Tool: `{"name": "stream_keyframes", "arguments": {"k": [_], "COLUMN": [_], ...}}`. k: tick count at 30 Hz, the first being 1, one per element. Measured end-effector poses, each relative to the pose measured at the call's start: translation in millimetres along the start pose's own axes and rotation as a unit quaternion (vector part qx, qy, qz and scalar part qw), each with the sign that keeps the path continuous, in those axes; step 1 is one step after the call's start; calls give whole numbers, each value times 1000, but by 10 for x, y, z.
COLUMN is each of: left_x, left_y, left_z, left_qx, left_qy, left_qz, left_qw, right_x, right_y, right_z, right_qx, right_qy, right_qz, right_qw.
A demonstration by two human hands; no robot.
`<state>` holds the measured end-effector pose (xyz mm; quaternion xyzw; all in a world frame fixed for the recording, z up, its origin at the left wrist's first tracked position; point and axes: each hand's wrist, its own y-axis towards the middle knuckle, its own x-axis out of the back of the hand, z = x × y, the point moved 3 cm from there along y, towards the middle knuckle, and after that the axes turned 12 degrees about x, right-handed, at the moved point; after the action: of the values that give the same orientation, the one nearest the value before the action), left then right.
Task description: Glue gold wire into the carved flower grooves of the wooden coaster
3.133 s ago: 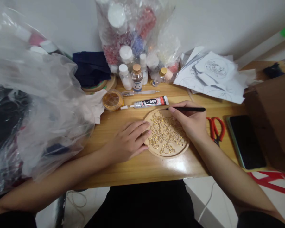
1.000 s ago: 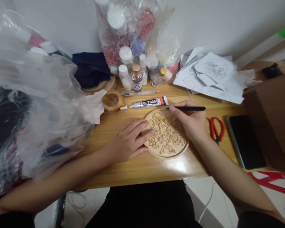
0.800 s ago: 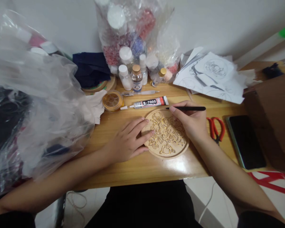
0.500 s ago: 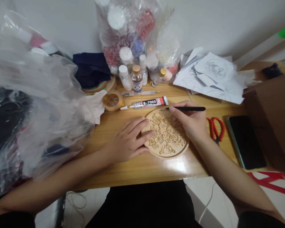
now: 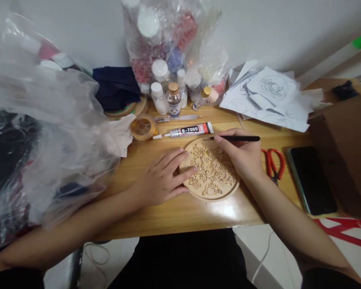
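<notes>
A round wooden plaque point(image 5: 212, 192) with a floral pattern outlined in gold wire lies flat on the table. My left hand point(image 5: 164, 176) rests on its left edge, fingers spread and fingertips on the surface. Over the upper right rim, my right hand point(image 5: 245, 154) pinches a pair of slim black tweezers point(image 5: 243, 138), which lie nearly level with their fine tip pointing left. That hand covers part of the pattern. Just behind the plaque is a tube of B-7000 glue point(image 5: 191, 130), its white nozzle to the left.
A spool of gold wire point(image 5: 143, 127) and a clear pen-like tool point(image 5: 179, 118) lie behind the glue. Small bottles point(image 5: 173, 99) and a bag of jars point(image 5: 174, 36) stand farther back. Red-handled pliers point(image 5: 272, 162), a phone point(image 5: 313, 180) and paper drawings point(image 5: 267, 96) are on the right; plastic bags point(image 5: 63, 160) fill the left.
</notes>
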<state>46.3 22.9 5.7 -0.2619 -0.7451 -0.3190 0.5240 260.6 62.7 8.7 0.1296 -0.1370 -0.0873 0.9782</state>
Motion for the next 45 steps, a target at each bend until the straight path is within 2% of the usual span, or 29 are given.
{"name": "stream_keyframes", "arguments": {"k": [12, 40, 45], "left_x": [12, -6, -8], "left_y": [-4, -2, -4], "left_z": [0, 5, 6], "left_qx": [1, 8, 0], "left_qy": [4, 4, 4], "left_qz": [-16, -3, -17], "left_qw": [1000, 1000, 1000], "right_x": [0, -4, -6], "right_y": [3, 4, 1], "right_z": [1, 18, 19], "right_qx": [9, 7, 4], "right_qy": [-6, -15, -12], "right_qz": [1, 1, 1], "right_qw": [1000, 1000, 1000]}}
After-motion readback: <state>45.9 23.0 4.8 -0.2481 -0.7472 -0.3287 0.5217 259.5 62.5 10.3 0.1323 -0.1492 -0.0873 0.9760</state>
